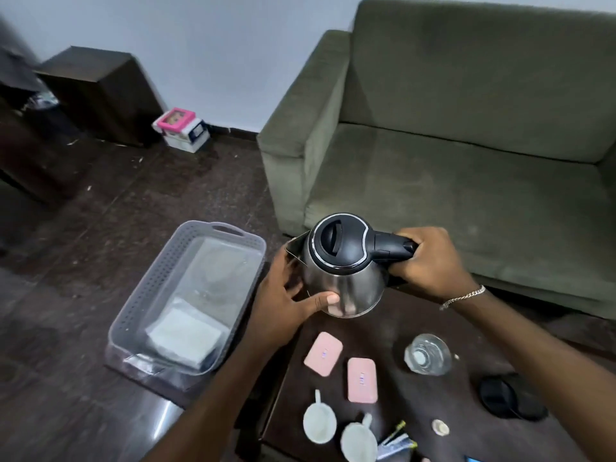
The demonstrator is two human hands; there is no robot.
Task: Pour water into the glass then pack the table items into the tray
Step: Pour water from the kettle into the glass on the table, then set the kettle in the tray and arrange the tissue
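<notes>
Kettle (pixel 343 268) held over far edge of the table (pixel 393 331), upright, lid shut, spout pointing left. Right hand (pixel 430 261) wrapped tight round the black handle at the kettle's right side. Left hand (pixel 286 305) cupped against the steel body on the left, fingers spread, thumb pressed flat on the near wall. So both hands on it, kettle sits between them.

Glass (pixel 427 354) stands on the table near-right of the kettle, well apart from both hands; can't tell the water level.

Tray (pixel 146 288), grey, perforated walls, lies left of the table, just beside the left hand. Inside: one white folded stack (pixel 185 338) at the near end, clear plastic over the rest.

Counts on table: 2 pink packets (pixel 323 354) side by side near the middle, 2 white cups (pixel 319 421) at the near edge, 1 black round base (pixel 510 398) at right, 1 small white disc (pixel 440 427), a few sachets (pixel 396 441) near edge.

Packet print too small to read. No legible brand on the kettle.

Green sofa (pixel 466 145) far right.
</notes>
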